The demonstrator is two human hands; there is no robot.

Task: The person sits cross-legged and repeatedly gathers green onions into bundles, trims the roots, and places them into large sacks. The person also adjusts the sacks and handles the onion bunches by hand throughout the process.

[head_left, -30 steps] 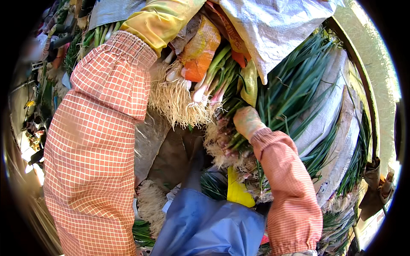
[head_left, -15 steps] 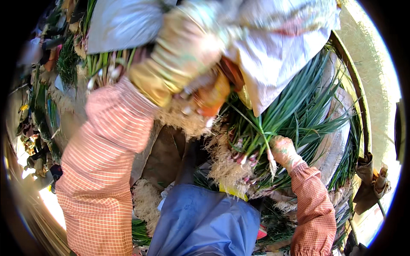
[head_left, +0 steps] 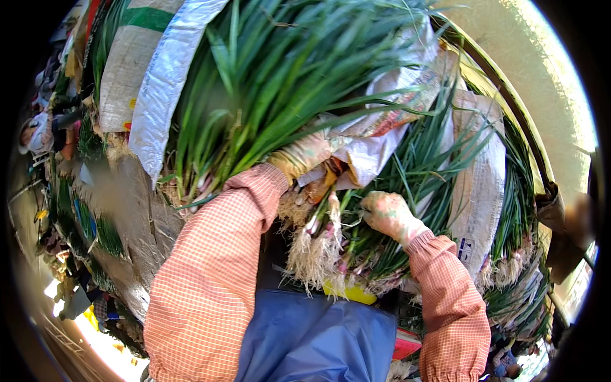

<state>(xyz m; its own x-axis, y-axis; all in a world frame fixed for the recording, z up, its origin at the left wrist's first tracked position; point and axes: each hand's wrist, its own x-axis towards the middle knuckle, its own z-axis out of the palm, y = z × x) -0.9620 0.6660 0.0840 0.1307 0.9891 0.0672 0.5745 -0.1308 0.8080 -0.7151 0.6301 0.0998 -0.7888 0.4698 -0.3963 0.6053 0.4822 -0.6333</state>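
Observation:
My left hand, in a stained yellowish glove, reaches across to a crumpled white plastic sack and seems to grip its folded edge; leaves partly hide its fingers. Just right of it, my gloved right hand is closed at the stalks of some green onions. Their pale, tangled roots hang toward my lap. Beyond my left arm a large heap of green onions lies with its long leaves pointing away. More green onions spread behind my right hand, bulbs toward me.
A white sack strip and a woven sack border the heap at left. Another woven sack lies at right, inside a curved rim. A blue apron covers my lap.
My left hand has come down and inward with the white sack, uncovering the large leafy heap at left. My right hand has shifted slightly left and up. The whole view has turned somewhat.

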